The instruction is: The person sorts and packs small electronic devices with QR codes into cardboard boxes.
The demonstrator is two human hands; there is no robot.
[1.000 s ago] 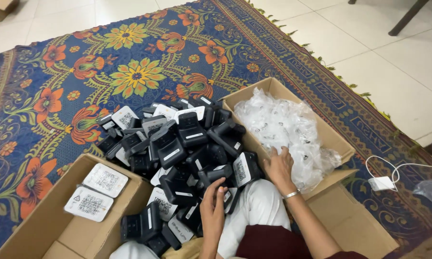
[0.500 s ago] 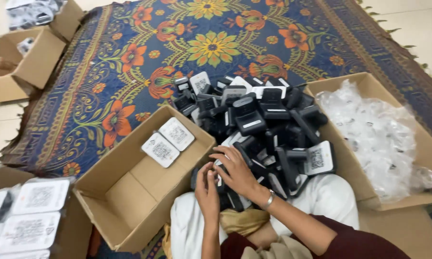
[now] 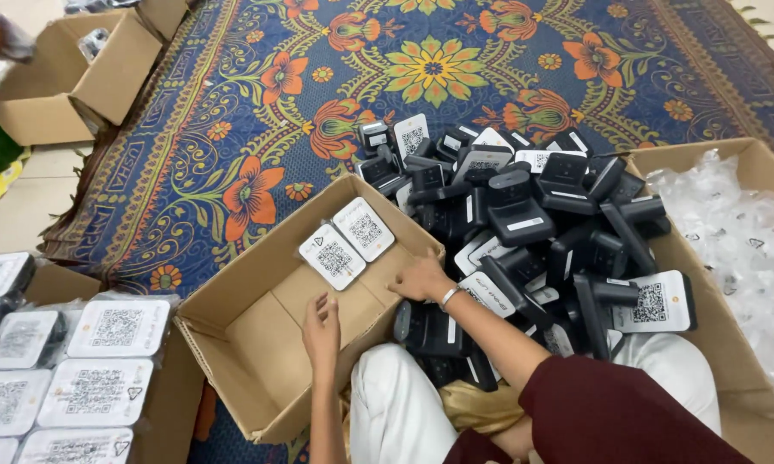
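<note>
So both hands are empty, fingers loosely spread: right hand [image 3: 420, 279] and left hand [image 3: 321, 322] rest on the rim of the open brown cardboard box [image 3: 232, 344], which holds two white square code cards [image 3: 347, 243], beside a pile of black plastic devices [image 3: 524, 215] on the floral rug [image 3: 232, 129].

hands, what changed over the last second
Both hands left the pile of black devices and moved left to the open cardboard box. The right hand now rests on the box's near rim, and the left hand reaches inside it, apparently empty. The two white cards still lie in the box, and the box of clear bags stays put.
</note>
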